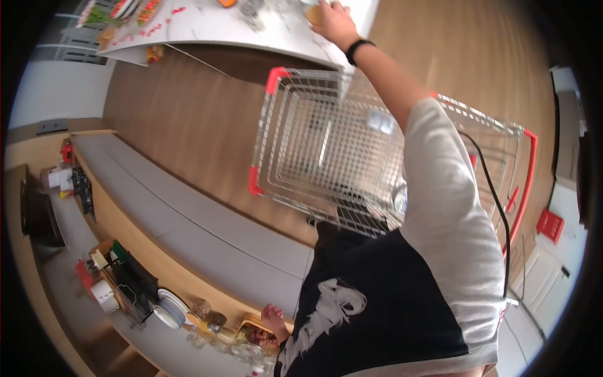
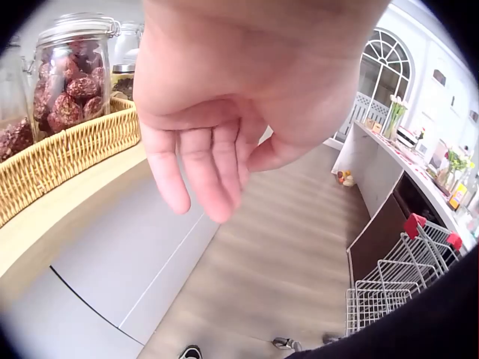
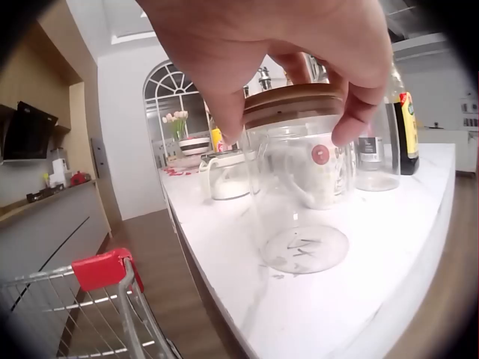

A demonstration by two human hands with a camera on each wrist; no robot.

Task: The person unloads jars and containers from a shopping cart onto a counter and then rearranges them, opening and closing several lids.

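My right hand [image 1: 336,28] reaches over the white marble-patterned counter [image 3: 247,299]. In the right wrist view its thumb and fingers grip the round wooden lid [image 3: 296,103] of a clear glass jar [image 3: 303,232]. The jar is upright, its base right at the counter top. Behind it are a white mug [image 3: 318,179] with a red round mark and a glass pot [image 3: 228,178] with a white rim. My left hand [image 2: 232,105] holds nothing, its fingers loosely bent. Beside it on the other counter stands a wicker basket [image 2: 82,161] with a clip-top jar [image 2: 71,90] of dark red dried pieces.
A wire shopping cart [image 1: 271,125] with red corners stands between the two counters, right by the marble one. A dark-labelled bottle [image 3: 408,134] stands behind the mug. Plates [image 1: 169,309] and several jars line the wooden counter near my left hand.
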